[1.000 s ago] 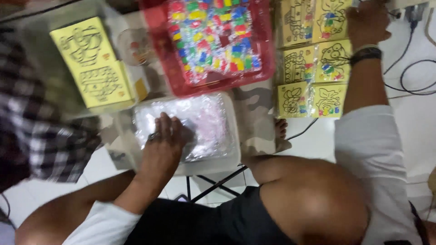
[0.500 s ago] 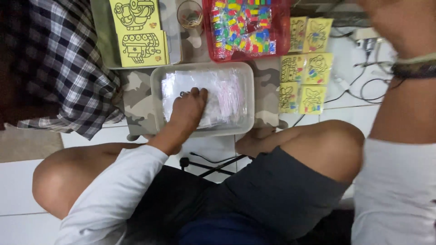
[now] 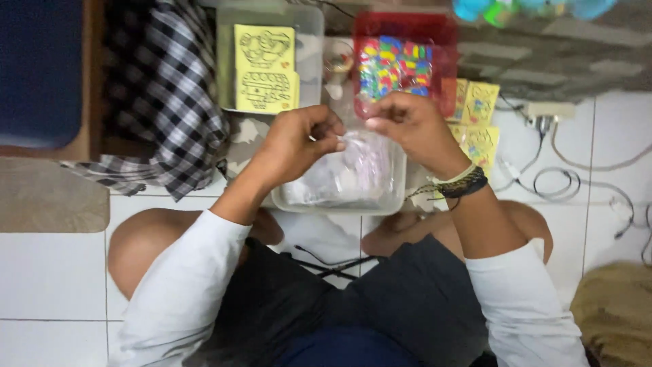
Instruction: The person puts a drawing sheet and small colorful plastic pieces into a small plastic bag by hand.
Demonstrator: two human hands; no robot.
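Note:
My left hand (image 3: pixel 299 139) and my right hand (image 3: pixel 411 126) meet above a clear plastic tub (image 3: pixel 339 200) and pinch a small clear plastic bag (image 3: pixel 356 163) between their fingertips. The tub holds more clear bags. A beaded wristband sits on my right wrist. Behind my hands stands a red tray (image 3: pixel 445 30) filled with several small colourful packets (image 3: pixel 394 64).
A clear box at the back left holds yellow picture cards (image 3: pixel 265 68). More yellow cards (image 3: pixel 479 126) lie right of the tub. A checked cloth (image 3: pixel 163 102) lies left. Cables and a power strip (image 3: pixel 550 115) run across the white tiles on the right. My bare knees frame the tub.
My left hand lifted out of the tub, and my right hand came down from the far right. Both now pinch a clear bag. The camera view shifted.

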